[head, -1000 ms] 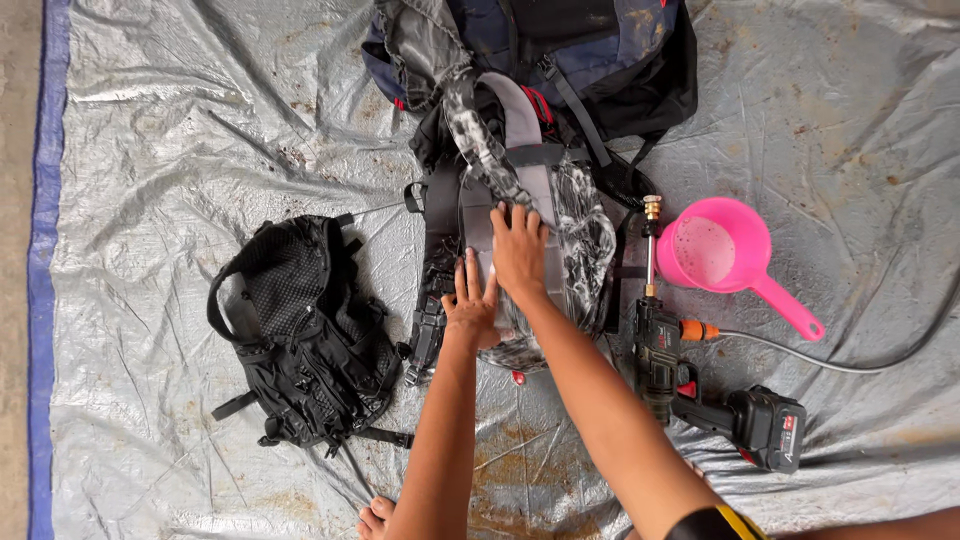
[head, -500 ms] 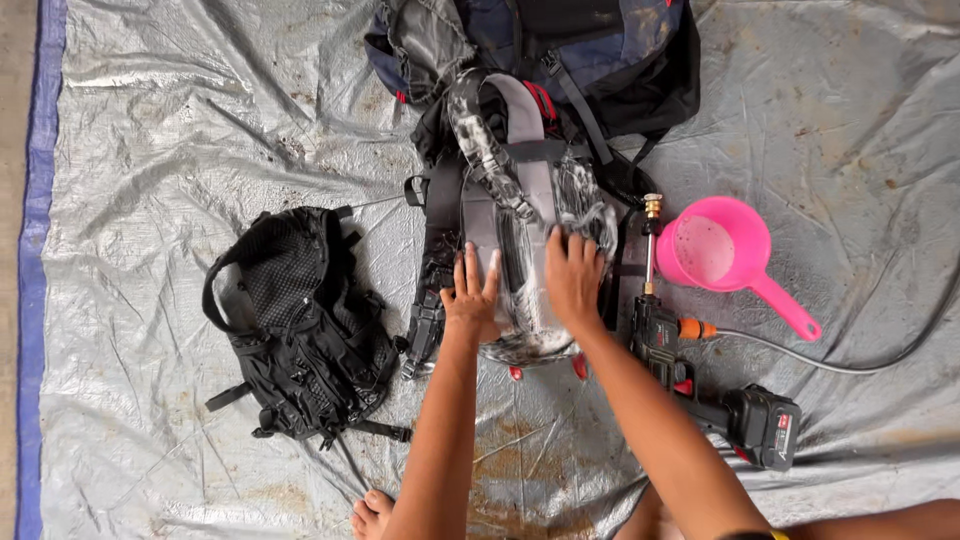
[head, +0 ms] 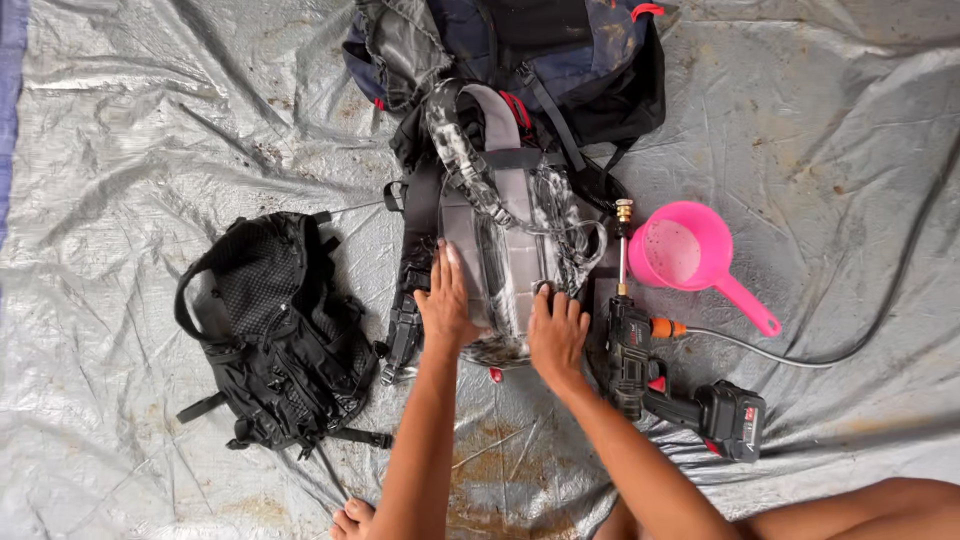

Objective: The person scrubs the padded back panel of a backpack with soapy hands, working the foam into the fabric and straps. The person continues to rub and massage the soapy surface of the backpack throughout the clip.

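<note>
Both hands had slid down the soapy backpack (head: 505, 250) since the earlier frames: the right hand (head: 556, 335), which had been higher on the padded back panel, was now at its lower edge, while the left hand (head: 445, 300) had barely shifted. Each hand lay flat and open, fingers spread, pressed on the wet panel and grasping nothing.

White lather streaked the grey back panel and the shoulder straps above the hands, so the washing seemed well under way on this face. The foam had not been rinsed off. Beyond it, farther from the hands, a dark blue and black bag (head: 520, 60) looked dirty and mostly free of suds, and the black mesh vest pack (head: 275, 330), off to the left of the left hand, looked dull and free of foam; both seemed left to do.

Just right of the right hand lay a black cordless spray gun (head: 660, 385) with a brass nozzle and a grey hose (head: 850, 340) running off, hard plastic against the limp fabric. Past it sat a round pink plastic dipper (head: 695, 255) with a straight handle, cloudy water inside. Everything rested on a crinkled silver tarp (head: 150, 130), stained brown near the forearms.
</note>
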